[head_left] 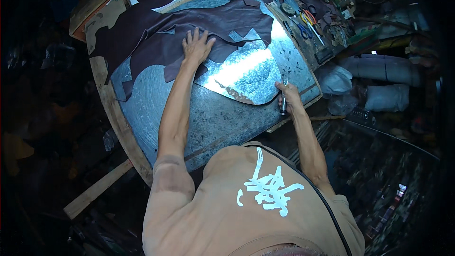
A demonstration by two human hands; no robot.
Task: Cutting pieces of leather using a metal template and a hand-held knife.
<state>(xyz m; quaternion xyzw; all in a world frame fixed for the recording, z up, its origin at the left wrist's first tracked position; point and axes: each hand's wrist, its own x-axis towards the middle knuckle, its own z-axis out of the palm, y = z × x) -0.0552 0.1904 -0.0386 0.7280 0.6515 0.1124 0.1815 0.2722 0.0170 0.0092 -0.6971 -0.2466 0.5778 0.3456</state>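
Note:
Dark brown leather (156, 33) with cut-out edges lies in folds over the grey metal-topped table (222, 118). My left hand (196, 47) presses flat on it, fingers spread. A shiny sheet (246, 73) with a rounded end pokes out from under the leather toward me and reflects a bright glare. Beside its right edge, my right hand (291, 97) is closed round a short silver pen-like tool (283, 99), held roughly upright. What sort of tool it is, I cannot make out. Whether its tip touches anything is also unclear.
Along the table's right side are scissors with yellow-orange handles (310, 17), blue-handled scissors (303, 31) and leather scraps (327, 0). Plastic-wrapped bundles (386, 97) lie farther right. A wooden rim (111, 99) borders the table's left side, and a plank (97, 189) sticks out below it.

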